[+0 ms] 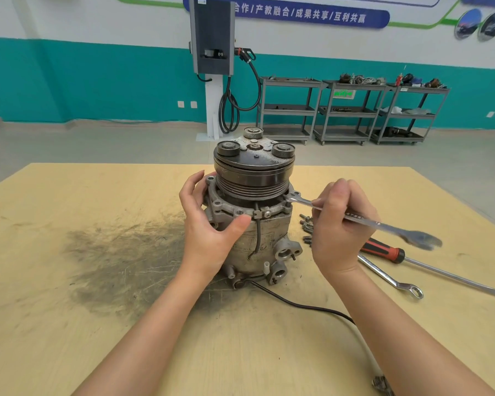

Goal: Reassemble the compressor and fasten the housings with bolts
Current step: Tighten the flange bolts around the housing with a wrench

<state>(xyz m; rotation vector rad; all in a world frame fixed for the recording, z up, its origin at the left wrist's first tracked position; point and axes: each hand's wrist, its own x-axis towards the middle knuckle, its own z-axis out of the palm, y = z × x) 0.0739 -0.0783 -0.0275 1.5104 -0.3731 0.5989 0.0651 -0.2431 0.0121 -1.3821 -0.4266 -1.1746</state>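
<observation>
Steel wrench (355,221) clamped in right hand (337,230) fingers, at flange edge; left hand (209,224) fingers curled round compressor (255,212).

Blue wall banner (286,12), upper wall: white characters "合作/产教融合/成果共享/互利共赢". Green sign (344,94) on the middle cart: characters illegible. Stamped marks on the held wrench (363,221): illegible.
</observation>
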